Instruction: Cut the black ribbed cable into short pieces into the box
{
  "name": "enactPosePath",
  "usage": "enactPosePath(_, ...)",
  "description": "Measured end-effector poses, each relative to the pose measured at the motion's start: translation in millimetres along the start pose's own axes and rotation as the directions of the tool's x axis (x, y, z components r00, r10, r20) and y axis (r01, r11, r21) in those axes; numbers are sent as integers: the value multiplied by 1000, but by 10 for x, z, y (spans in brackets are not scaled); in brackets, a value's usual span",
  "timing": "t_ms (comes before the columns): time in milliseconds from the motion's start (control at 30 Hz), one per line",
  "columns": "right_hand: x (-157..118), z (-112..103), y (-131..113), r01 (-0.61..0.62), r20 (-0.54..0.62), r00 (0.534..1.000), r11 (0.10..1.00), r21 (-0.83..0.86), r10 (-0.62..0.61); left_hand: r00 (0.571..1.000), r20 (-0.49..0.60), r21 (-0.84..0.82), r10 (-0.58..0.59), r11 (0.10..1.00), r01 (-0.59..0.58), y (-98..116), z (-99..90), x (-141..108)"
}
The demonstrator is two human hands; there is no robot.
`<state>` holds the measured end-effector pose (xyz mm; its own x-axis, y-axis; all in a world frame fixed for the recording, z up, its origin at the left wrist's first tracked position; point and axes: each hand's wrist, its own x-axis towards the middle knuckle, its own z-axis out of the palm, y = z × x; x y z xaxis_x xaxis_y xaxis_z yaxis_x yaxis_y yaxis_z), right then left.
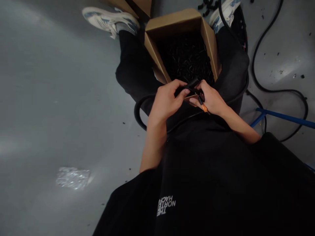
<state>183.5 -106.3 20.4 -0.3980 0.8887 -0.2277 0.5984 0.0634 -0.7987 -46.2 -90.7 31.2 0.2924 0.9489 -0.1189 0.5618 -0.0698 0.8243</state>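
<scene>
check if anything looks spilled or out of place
Small black pieces lie loose on the grey floor right of the cardboard box, with a clump beside the white sneaker. They look like the pieces filling the box, so they seem spilled.

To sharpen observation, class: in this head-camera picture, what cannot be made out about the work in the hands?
Head view:
- Orange-tipped tool: partly hidden by the right hand, kind unclear.
- Black corrugated tube: partly hidden by the left hand.
- Black pieces in the cardboard box: too small and dark to identify.
</scene>
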Motion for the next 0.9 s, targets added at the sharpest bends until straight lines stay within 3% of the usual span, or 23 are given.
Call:
enactPosePath(133,9,6,-1,-16,7,1000,1000,-2,16,999,-18,-34,-40,999,40,12,112,-19)
enactPosePath(433,-53,-85,32,3,71,998,1000,-17,-2,999,45,-62,-25,998,28,-15,83,-54)
enactPosePath(700,-19,-111,32,26,71,997,1000,13,-27,994,-101,-73,-36,997,28,7,162,-52)
enactPosePath(900,-44,-28,19,33,-9,999,999,7,-33,977,-208,-66,-52,997,39,-10,189,-68)
